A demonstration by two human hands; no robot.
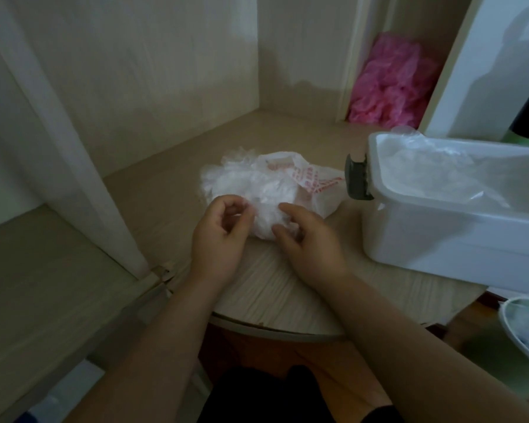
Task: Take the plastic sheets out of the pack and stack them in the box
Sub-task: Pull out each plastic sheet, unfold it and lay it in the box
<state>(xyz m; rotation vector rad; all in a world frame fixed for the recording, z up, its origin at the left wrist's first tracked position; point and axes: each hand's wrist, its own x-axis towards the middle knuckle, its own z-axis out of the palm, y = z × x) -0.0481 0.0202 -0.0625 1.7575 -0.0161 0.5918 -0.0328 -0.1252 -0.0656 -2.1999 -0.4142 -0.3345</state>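
A crumpled clear plastic pack [306, 181] with red print lies on the wooden shelf, with a wad of thin white plastic sheets [257, 193] bulging from its near end. My left hand [223, 233] has curled fingers that pinch the edge of a sheet at the wad's left side. My right hand [306, 236] holds the wad from the right, its thumb and fingers curled against the plastic. To the right stands a white plastic box [440, 233], open, with several clear sheets [434, 169] lying inside.
A grey latch [357, 178] sticks out from the box's left end. Pink plastic bags [388, 83] fill a back compartment. A white upright panel [74, 148] divides the shelf on the left. A white container [522, 334] sits low at the right edge.
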